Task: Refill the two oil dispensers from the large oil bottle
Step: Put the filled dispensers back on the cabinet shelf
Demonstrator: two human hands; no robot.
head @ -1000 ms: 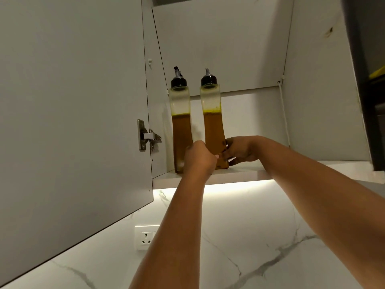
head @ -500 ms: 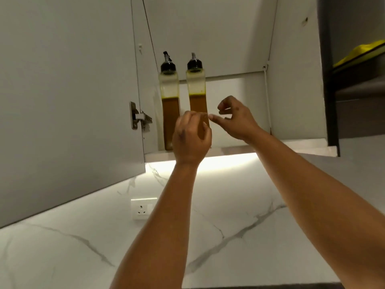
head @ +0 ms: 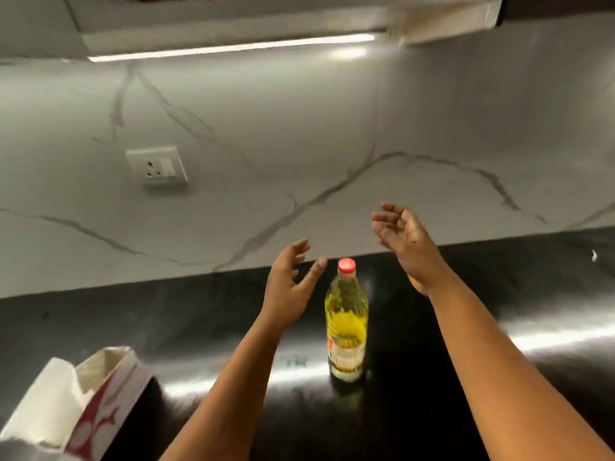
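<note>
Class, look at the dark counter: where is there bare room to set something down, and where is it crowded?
Free: the counter right of the oil bottle, and the stretch between the bottle and the open carton at lower left. Crowded: around the bottle's red cap, where the left hand and right hand hover, fingers open, holding nothing.

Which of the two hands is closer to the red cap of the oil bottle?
The left hand: its fingers almost reach the red cap of the oil bottle. The right hand is higher and farther away.

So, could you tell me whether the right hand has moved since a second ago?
Yes: the right hand moved down, from above the wall socket to below it.
</note>
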